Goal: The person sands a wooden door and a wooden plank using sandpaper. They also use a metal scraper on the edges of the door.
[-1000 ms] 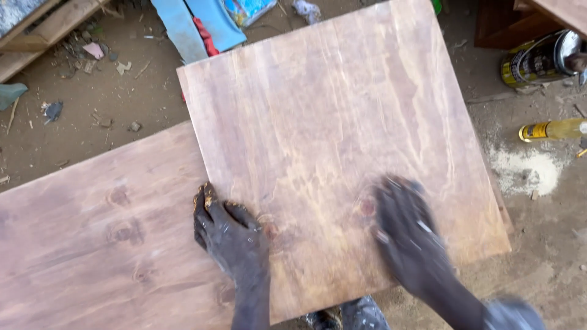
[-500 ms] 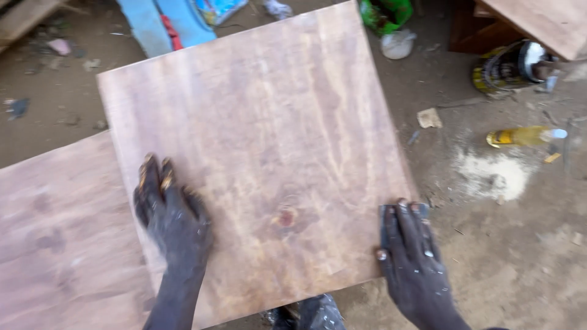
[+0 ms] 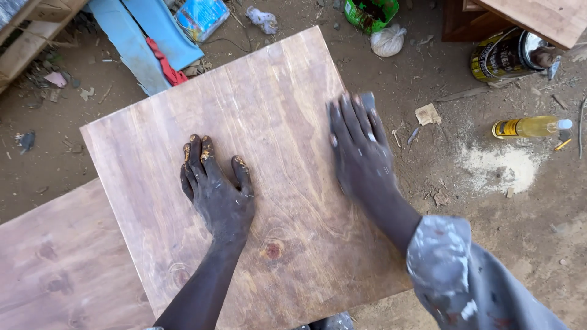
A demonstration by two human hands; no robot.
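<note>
Flat on the wooden board lie both hands, left hand and right hand.

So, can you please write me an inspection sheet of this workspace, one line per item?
Surface: square wooden board, stained brown, lying over a second board on the dirt ground.
Job's things: small grey pad under the right fingertips.
Clutter: tin can, yellow bottle, sawdust pile, green container, white bag.
Grippers: left hand flat on the board, paint on fingertips; right hand pressing the pad.
Cables: nothing seen.
Surroundings: blue plank, wood scraps.
</note>
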